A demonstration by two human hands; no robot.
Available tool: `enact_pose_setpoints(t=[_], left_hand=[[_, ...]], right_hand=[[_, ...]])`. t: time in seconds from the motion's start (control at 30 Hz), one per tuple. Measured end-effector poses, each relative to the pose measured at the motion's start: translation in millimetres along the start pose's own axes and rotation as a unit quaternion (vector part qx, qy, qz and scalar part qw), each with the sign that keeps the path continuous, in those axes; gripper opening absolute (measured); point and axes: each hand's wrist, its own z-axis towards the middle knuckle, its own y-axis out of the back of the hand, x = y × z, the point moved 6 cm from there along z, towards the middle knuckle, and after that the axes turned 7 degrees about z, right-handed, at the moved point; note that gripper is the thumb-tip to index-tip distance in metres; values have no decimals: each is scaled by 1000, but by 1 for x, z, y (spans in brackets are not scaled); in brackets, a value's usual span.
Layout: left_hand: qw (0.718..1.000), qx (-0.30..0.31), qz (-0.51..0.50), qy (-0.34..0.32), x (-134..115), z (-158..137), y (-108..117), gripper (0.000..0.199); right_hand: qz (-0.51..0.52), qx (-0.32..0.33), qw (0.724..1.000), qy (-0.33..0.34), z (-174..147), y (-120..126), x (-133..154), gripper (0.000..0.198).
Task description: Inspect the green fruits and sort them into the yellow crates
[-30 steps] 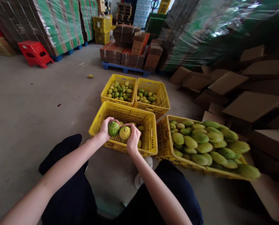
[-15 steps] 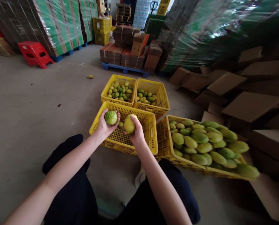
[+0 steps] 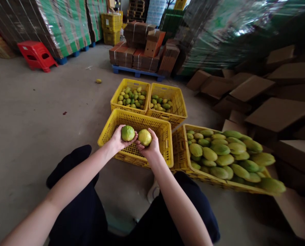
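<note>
Now the green fruit [image 3: 128,133] and the yellower fruit [image 3: 144,137] are being held closer together than a moment ago over the yellow crate [image 3: 164,136] in front, so both are being shown together. The first is being cradled by the left hand [image 3: 118,139] on curled fingers, while the second is being clasped by the right hand [image 3: 152,147] between thumb and fingers
</note>
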Motion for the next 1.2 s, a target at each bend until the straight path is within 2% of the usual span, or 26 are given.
enact_pose_setpoints(t=[0.43, 0.57, 0.7, 0.77, 0.97, 1.07, 1.2], left_hand=[[1000, -24, 7, -5, 0, -1, 2, 29], [999, -23, -11, -45, -5, -2, 1, 30], [996, -6, 20, -90, -14, -6, -5, 18], [995, -9, 40, -86, -14, -7, -6, 17], [993, 10, 115, 13, -1, -1, 0, 50], [989, 46, 143, 13, 1, 1, 0, 57], [982, 63, 175, 17, 2, 0, 0, 64]], right_hand=[[7, -31, 999, -9, -5, -1, -5, 37], [-12, -28, 999, 16, -4, -3, 1, 39], [-48, -8, 998, 34, -7, -8, 9, 28], [-58, -10, 998, 36, -10, -11, 11, 23], [-53, 2, 996, 68, -18, -15, 17, 20], [-103, 14, 993, 59, -17, -14, 18, 21], [-188, 35, 980, 54, -16, -13, 20, 30]])
